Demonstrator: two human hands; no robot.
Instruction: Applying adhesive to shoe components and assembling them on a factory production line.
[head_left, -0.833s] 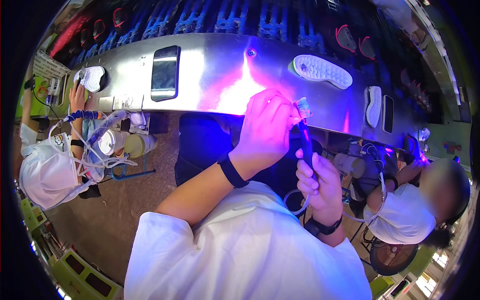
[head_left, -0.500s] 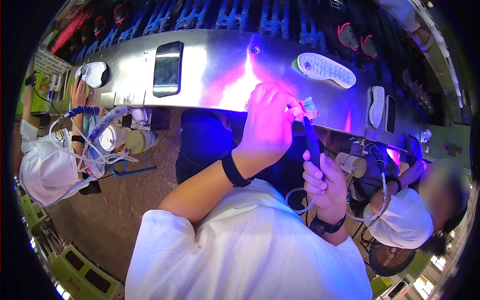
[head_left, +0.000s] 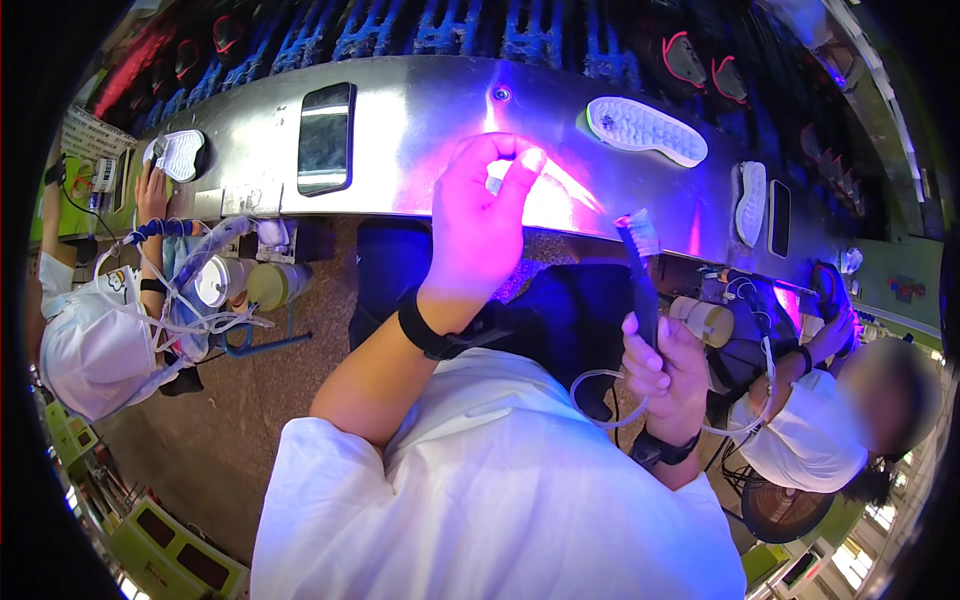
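My right hand point(head_left: 665, 375) is wrapped round the dark handle of a brush point(head_left: 642, 280), which stands up with its flat, pale bristles point(head_left: 638, 230) at the top. A clear tube point(head_left: 590, 385) loops beside that hand. Lit pink by the lamp light, my left hand point(head_left: 475, 220) is raised at the near edge of the metal bench. Its fingers are curled, with thumb and forefinger brought together. Whether something small sits between them is not clear. The bristles are apart from my left hand.
On the metal bench point(head_left: 400, 110) lie a phone point(head_left: 325, 140), a white shoe sole point(head_left: 645, 130), another sole point(head_left: 750, 205) and a second phone point(head_left: 780, 218). Blue racks point(head_left: 450, 30) run behind. Co-workers sit on both sides; the left one's hand point(head_left: 152, 190) touches a sole point(head_left: 182, 155).
My left hand has come away from the bristles, moving left and slightly up. The brush has shifted a little right and down in my right hand.
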